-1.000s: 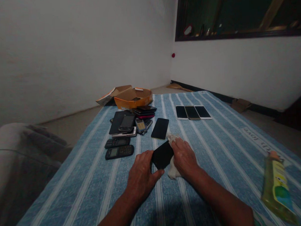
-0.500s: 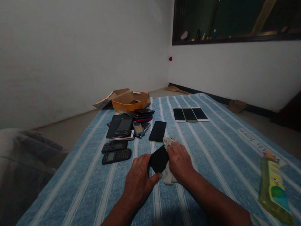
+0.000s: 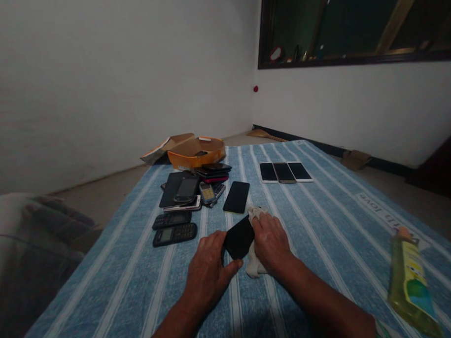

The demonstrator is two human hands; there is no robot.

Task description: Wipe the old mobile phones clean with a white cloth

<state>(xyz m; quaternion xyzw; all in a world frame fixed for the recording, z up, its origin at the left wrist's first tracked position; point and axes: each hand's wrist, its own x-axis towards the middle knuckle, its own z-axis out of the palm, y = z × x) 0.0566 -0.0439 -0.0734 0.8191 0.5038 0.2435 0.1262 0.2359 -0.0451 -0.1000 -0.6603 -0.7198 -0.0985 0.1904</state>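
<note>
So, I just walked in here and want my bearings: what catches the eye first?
At centre, the left hand grips a black phone while the right hand presses a white cloth against it. Behind lies a pile of phones by an orange box, on the blue striped sheet.

The right hand (image 3: pixel 271 244) covers most of the white cloth (image 3: pixel 253 264). The left hand (image 3: pixel 208 273) hides the black phone's (image 3: pixel 239 236) near corner. The green bottle (image 3: pixel 410 280) is cut off at the frame's lower right edge; its label is unreadable.
</note>
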